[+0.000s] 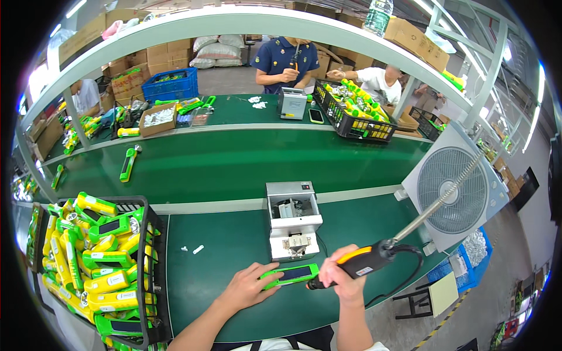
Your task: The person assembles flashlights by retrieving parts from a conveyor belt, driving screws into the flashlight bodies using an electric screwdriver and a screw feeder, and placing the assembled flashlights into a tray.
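Holding the green lamp point(298, 272) flat on the table point(205, 234), with the left hand's point(249, 286) fingers and thumb bent over its left end. Gripping the driver point(364, 263) in the right hand point(345, 281), with fingers wrapped around its body and its tip left of them, near the lamp. Beyond the left fingers: a metal feeder point(294, 227). Well left of them: a filled crate point(144, 251).

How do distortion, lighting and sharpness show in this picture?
Head view: white overhead beam bows into an arch, black fills the corners; head view: a light tube glares at right, the green belt has a soft sheen; head view: electric screwdriver looks fairly sharp.
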The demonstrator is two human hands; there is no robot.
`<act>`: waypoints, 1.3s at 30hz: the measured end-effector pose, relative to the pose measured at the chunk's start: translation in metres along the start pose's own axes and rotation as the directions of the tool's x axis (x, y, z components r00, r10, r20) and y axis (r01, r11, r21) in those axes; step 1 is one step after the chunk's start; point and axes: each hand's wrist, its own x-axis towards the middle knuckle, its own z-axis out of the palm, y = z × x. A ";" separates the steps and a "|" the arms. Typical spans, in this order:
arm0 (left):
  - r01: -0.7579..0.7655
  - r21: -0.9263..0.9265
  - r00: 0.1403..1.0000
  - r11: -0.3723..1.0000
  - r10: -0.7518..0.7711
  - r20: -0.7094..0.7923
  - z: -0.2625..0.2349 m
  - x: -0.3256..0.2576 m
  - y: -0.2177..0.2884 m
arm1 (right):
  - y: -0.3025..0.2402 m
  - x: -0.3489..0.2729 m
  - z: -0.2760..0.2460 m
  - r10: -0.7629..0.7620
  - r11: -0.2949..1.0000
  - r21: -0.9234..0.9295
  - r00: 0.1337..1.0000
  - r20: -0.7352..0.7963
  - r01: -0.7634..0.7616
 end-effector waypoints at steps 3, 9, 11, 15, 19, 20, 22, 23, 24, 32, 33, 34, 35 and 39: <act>-0.028 0.078 0.999 0.997 0.029 -0.015 -0.006 -0.003 0.008 | -0.004 -0.011 -0.014 -0.024 0.999 -0.032 0.998 -0.064 0.022; -0.030 -0.122 0.993 0.992 0.016 -0.114 -0.005 0.002 -0.003 | -0.022 -0.014 -0.020 -0.067 0.998 -0.030 0.980 -0.185 0.063; 0.005 -0.155 0.994 0.988 -0.022 -0.109 -0.016 0.002 -0.009 | -0.028 -0.012 -0.020 -0.115 0.991 -0.092 0.976 -0.186 0.099; 0.052 -0.144 0.993 0.988 -0.066 -0.093 -0.014 0.001 -0.022 | -0.024 -0.006 -0.033 -0.126 0.985 -0.137 0.980 -0.152 0.105; 0.040 -0.105 0.997 0.994 -0.047 -0.066 -0.023 -0.004 -0.023 | -0.017 -0.007 -0.034 -0.116 0.987 -0.129 0.981 -0.156 0.097; 0.047 -0.114 0.997 0.992 -0.053 -0.056 -0.023 -0.007 -0.022 | -0.016 -0.008 -0.032 -0.114 0.988 -0.125 0.980 -0.166 0.094; 0.055 -0.066 0.997 0.996 -0.058 -0.042 -0.028 -0.011 -0.012 | -0.014 -0.013 -0.029 -0.116 0.987 -0.129 0.973 -0.199 0.091; 0.055 -0.059 0.998 0.997 -0.057 -0.030 -0.030 -0.013 -0.004 | -0.013 -0.014 -0.031 -0.101 0.986 -0.152 0.977 -0.185 0.073; 0.081 -0.054 0.996 0.995 -0.083 -0.026 -0.033 -0.014 0.008 | -0.011 -0.016 -0.033 -0.114 0.982 -0.171 0.974 -0.197 0.080; 0.243 -0.220 0.953 0.945 -0.274 -0.126 -0.050 -0.081 0.086 | 0.004 -0.007 -0.034 -0.164 0.954 -0.251 0.986 0.025 0.165; 0.279 -0.213 0.941 0.936 -0.311 -0.136 -0.054 -0.093 0.097 | 0.005 -0.006 -0.035 -0.131 0.962 -0.235 0.991 0.043 0.137; 0.307 -0.282 0.923 0.909 -0.356 -0.144 -0.060 -0.107 0.106 | 0.008 -0.003 -0.038 -0.124 0.967 -0.212 0.988 0.087 0.140; 0.330 -0.350 0.904 0.876 -0.400 -0.149 -0.067 -0.124 0.117 | 0.012 0.000 -0.040 -0.119 0.972 -0.189 0.985 0.129 0.142; 0.550 -0.480 0.738 0.683 -0.667 -0.104 -0.097 -0.205 0.171 | 0.018 0.002 -0.031 -0.102 0.981 -0.154 0.990 0.096 0.116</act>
